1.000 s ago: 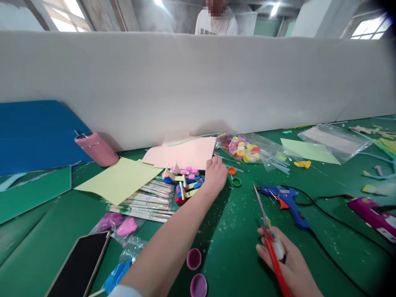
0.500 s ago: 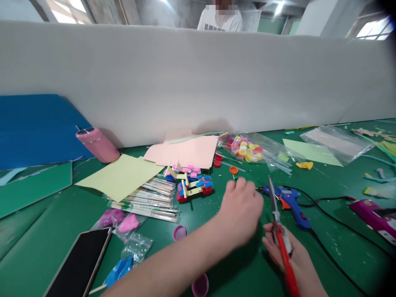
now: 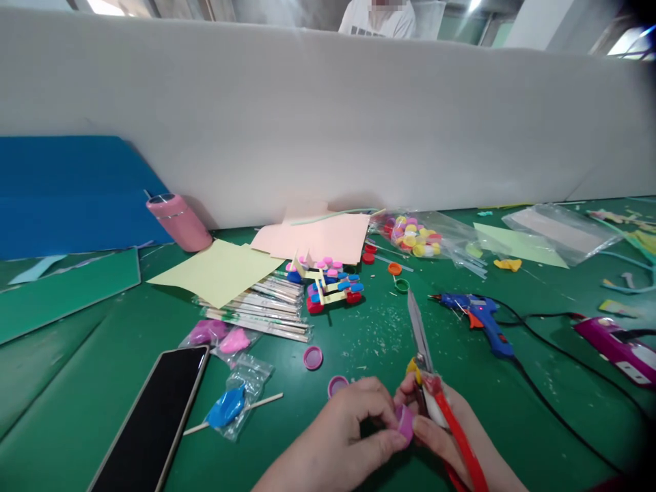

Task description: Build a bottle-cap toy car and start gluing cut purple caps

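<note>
Fingers of the left hand pinch a small purple piece over the tabletop; the right hand's fingers touch its right edge while gripping red-handled scissors. That doubled-up grip could let the piece slip; a wrist turn could knock the nearby glue gun.

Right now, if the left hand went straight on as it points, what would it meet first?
Past the small curved purple piece it touches, probably the right hand holding red-handled metal scissors; depth is unclear.
</note>
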The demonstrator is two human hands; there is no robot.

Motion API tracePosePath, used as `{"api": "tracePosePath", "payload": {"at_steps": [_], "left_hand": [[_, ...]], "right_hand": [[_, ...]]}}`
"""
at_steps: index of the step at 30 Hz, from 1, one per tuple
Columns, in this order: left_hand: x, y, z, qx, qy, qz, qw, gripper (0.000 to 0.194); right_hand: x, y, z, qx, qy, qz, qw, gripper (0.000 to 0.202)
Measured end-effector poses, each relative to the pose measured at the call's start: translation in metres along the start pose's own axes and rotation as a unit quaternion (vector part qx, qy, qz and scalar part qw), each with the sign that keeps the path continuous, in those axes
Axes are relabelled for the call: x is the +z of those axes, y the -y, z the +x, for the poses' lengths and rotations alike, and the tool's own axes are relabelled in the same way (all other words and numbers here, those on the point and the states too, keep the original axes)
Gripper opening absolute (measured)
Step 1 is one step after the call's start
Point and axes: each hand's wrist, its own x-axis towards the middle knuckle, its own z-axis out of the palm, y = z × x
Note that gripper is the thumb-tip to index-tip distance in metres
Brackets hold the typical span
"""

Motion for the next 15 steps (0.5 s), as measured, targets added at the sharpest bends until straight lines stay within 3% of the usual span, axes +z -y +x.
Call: {"api": "tracePosePath", "payload": {"at_steps": [7, 12, 15], "left_hand": [[0.001, 0.025, -0.001, -0.009, -0.084, -0.191, 0.978, 0.018], [0.011, 0.035, -0.001, 0.03, -0.083, -0.338, 0.937, 0.017], [0.015, 0.036, -0.002, 0.018, -0.092, -0.38, 0.92, 0.017]], "right_hand": [[0.002, 0.01, 0.002, -0.002, 0.055, -0.041, 0.998, 0.036], [0.001, 0.007, 0.0, -0.04, 0.072, -0.057, 0.995, 0.031], [0.0, 0.005, 0.0, -0.049, 0.056, -0.085, 0.994, 0.03]]}}
